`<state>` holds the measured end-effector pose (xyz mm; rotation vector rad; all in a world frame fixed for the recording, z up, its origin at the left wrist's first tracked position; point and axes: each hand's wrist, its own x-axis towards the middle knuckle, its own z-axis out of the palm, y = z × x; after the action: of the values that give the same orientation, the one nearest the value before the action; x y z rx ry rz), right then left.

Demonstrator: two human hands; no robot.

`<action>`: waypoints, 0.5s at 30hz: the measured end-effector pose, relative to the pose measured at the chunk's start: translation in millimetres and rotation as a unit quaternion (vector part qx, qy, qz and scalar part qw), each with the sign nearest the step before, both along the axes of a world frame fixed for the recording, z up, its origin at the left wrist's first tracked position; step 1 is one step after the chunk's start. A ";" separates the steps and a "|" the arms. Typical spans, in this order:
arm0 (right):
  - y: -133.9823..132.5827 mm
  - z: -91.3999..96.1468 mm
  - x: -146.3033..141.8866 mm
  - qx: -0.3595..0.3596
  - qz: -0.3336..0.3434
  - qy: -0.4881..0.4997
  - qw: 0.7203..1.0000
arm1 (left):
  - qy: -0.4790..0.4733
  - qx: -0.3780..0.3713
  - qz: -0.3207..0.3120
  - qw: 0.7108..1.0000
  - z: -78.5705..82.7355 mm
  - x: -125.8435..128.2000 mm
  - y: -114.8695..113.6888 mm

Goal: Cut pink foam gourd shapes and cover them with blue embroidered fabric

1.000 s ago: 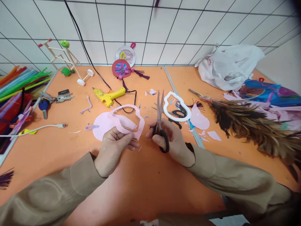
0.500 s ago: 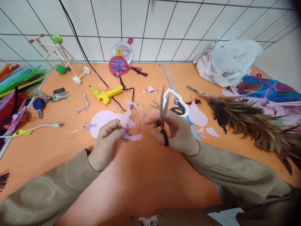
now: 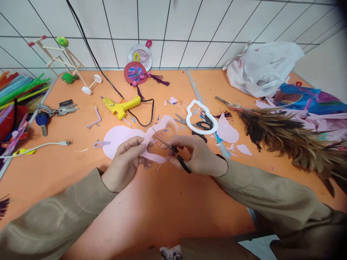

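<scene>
My left hand (image 3: 127,160) pinches a thin pink paper outline (image 3: 154,157) with an open middle. In my right hand (image 3: 196,155) is a pair of black-handled scissors (image 3: 182,163), its blades pointing left across the paper outline. My right fingertips are close to the outline's right end; whether they touch it I cannot tell. Behind my left hand a flat pink paper shape (image 3: 119,139) with a purple pipe-cleaner loop (image 3: 101,143) lies on the table. A white cloud-like frame (image 3: 189,124) rests beyond my right hand, over a second pair of scissors (image 3: 205,124).
A yellow glue gun (image 3: 120,107) lies at the back left, its cord running to the wall. Keys (image 3: 63,110), a white cable (image 3: 46,146) and pipe cleaners (image 3: 21,88) are on the left. A feather duster (image 3: 287,137) and white plastic bag (image 3: 262,70) occupy the right.
My right hand has lowered the scissors from pointing upward to pointing left, across the paper outline. The outline has turned and now stretches toward my right fingers.
</scene>
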<state>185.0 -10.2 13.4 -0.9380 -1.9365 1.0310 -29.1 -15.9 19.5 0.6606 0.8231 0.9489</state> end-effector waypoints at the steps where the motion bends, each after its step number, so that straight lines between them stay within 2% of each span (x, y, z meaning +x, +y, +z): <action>1: -0.2 0.6 -0.3 0.001 -0.007 -0.002 1.000 | -0.009 -0.005 -0.006 1.000 -0.5 -0.8 0.1; 5: -0.1 2.4 -0.3 -0.002 -0.025 -0.007 1.000 | -0.027 -0.003 -0.051 0.998 -3.3 -2.6 -0.9; 9: -0.9 4.1 -0.8 0.008 -0.008 -0.009 1.000 | 0.029 0.012 -0.102 0.994 -5.7 0.2 -6.2; 15: -3.2 7.0 -3.5 0.014 0.002 -0.002 1.000 | 0.079 0.001 -0.061 0.995 -5.1 5.1 -11.9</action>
<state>181.5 -13.4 20.4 -0.9203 -1.9526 1.0024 -24.0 -27.8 14.3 0.7855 0.9107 0.7934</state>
